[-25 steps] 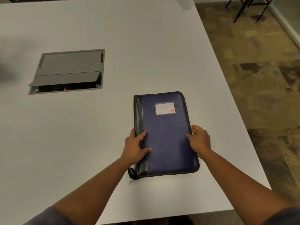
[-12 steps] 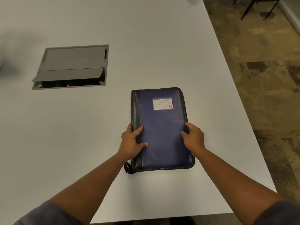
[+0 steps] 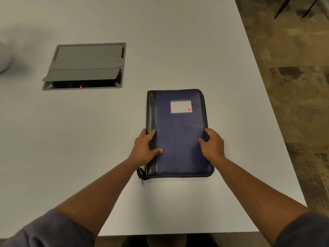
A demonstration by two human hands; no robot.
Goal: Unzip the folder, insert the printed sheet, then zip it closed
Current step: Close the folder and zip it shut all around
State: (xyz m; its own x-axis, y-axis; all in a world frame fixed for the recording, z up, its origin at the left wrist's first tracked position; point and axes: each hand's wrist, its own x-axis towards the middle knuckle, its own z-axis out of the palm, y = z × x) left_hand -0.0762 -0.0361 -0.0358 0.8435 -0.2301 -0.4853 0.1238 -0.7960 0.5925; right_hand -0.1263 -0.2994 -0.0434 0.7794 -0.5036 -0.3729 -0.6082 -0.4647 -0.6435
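A dark blue zip folder (image 3: 179,132) with a black spine strip and a white lined label lies flat on the white table (image 3: 89,139), zipped shut. Its metal zip pull (image 3: 142,182) hangs off the near left corner. My left hand (image 3: 145,148) grips the folder's left edge over the black strip, thumb on top. My right hand (image 3: 211,145) holds the right edge, thumb on the cover. No printed sheet is in view.
A grey cable hatch (image 3: 85,65) is set into the table at the back left, its near flap raised with a red light inside. A blurred white object (image 3: 4,59) sits at the far left edge. The table's right edge borders patterned floor (image 3: 293,86).
The folder has been straightened so that its long edges run squarely away from me. Both hands kept their grip on its sides.
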